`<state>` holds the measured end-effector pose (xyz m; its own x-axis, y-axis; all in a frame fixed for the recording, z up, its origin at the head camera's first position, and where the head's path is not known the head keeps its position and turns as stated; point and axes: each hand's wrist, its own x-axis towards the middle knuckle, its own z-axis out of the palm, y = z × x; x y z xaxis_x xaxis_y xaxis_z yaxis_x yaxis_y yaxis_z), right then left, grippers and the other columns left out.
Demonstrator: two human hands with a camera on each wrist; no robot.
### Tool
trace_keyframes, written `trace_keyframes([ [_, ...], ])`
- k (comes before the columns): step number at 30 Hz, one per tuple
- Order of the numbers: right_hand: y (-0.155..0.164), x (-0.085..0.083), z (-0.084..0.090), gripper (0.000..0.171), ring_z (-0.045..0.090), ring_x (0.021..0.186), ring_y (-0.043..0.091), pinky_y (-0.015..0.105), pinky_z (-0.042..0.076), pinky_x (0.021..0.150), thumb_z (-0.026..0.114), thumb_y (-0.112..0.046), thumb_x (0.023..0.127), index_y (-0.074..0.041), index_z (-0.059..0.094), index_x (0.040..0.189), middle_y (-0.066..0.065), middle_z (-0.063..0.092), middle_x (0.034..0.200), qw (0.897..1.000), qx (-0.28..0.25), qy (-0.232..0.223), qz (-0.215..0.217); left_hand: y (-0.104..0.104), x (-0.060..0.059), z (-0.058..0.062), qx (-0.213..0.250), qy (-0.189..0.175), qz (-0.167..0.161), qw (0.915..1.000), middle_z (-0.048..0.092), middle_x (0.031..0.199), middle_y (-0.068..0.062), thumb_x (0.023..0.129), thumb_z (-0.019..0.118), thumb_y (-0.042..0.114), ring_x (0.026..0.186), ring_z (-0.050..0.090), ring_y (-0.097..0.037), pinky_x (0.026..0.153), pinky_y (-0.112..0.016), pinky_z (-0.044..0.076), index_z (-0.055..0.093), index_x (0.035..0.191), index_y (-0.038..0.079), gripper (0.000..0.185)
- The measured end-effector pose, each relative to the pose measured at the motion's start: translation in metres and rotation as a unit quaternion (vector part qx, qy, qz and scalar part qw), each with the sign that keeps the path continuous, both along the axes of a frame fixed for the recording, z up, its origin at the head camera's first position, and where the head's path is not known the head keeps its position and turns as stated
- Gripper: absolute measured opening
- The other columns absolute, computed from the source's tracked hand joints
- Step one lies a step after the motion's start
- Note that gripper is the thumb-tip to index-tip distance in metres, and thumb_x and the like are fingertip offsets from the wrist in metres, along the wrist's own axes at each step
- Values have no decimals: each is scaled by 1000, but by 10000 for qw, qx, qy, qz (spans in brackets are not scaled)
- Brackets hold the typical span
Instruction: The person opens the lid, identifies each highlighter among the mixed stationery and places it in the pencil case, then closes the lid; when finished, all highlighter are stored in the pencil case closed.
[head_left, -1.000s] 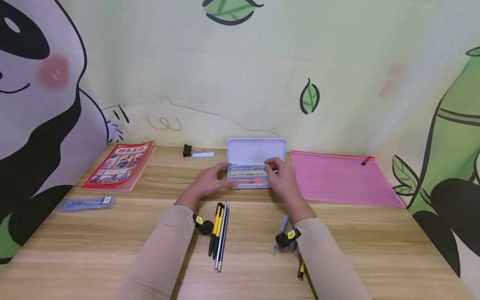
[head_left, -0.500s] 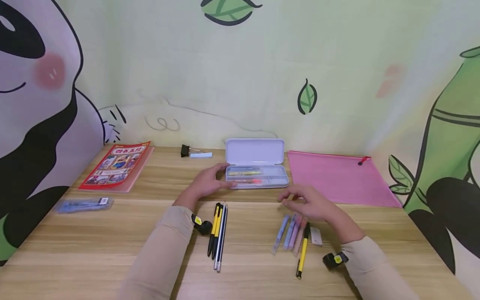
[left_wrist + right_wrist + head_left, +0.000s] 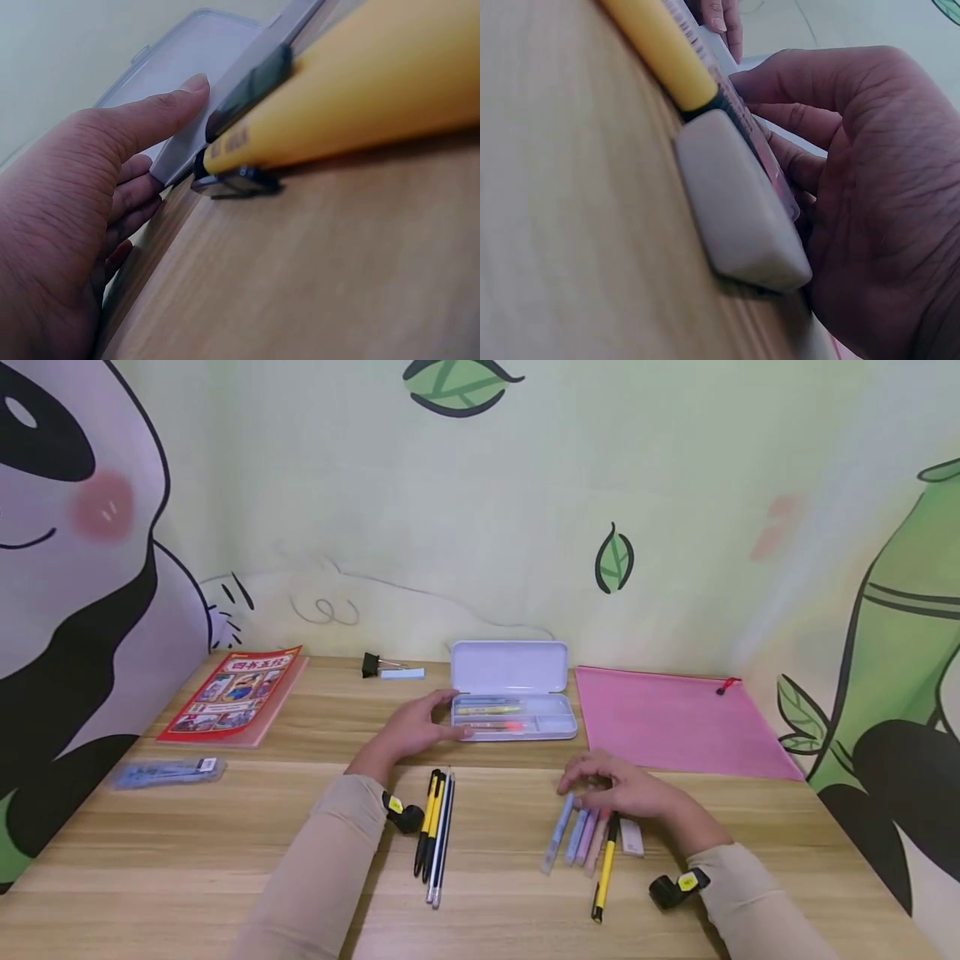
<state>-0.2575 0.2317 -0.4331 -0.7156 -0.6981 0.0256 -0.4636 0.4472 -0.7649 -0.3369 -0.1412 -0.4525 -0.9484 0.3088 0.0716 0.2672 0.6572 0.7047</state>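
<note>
In the head view, a pale lilac pencil case [image 3: 510, 666] stands with its lid up and several pens in its compartments. My left hand [image 3: 411, 728] holds its left end, thumb at the front and fingers round the side, as the left wrist view confirms. My right hand [image 3: 626, 787] hovers low over a row of pastel markers [image 3: 557, 837], fingers bent and thumb apart; whether it touches them is unclear. Beside the markers lie a yellow-and-black pen [image 3: 603, 883] and a white eraser [image 3: 632, 838], which looms close in the right wrist view.
Two yellow-black pens [image 3: 431, 814] and dark striped pencils [image 3: 443, 843] lie in front of the case. A pink zip pouch [image 3: 682, 722] is right of it. Leftward are a red booklet [image 3: 236, 689], a clear blue pack [image 3: 168, 772], a binder clip [image 3: 371, 665] and a blue strip [image 3: 402, 673].
My right hand has left the right compartment of the pencil case and come back toward me, then lowered over the markers. My left hand stays at the case's left end.
</note>
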Motion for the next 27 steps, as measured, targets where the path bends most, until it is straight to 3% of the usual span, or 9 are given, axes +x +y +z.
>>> trace_keyframes([
  [12, 5, 0, -1, 21, 44, 118, 23, 47, 35, 98, 74, -26, 90, -30, 75, 111, -7, 61, 122, 9995, 281, 51, -130, 6, -1, -1, 54, -13, -39, 10000, 45, 155, -5, 76, 75, 69, 144, 36, -33, 118, -56, 26, 41, 154, 26, 96],
  [21, 0, -1, -8, 16, 54, 97, 21, 36, 46, 85, 73, -28, 93, -27, 72, 109, -7, 66, 106, 9974, 121, 219, -679, 6, 0, 0, 13, -10, -32, 10000, 44, 156, -5, 76, 74, 70, 145, 35, -34, 118, -56, 25, 40, 155, 26, 97],
  [27, -3, -2, -10, 16, 56, 91, 20, 34, 50, 79, 67, -26, 98, -22, 69, 114, -4, 63, 100, 9947, 44, 654, -787, 4, 2, 1, 72, -64, 17, 10000, 43, 156, -6, 76, 75, 68, 146, 33, -34, 118, -57, 24, 40, 155, 25, 97],
])
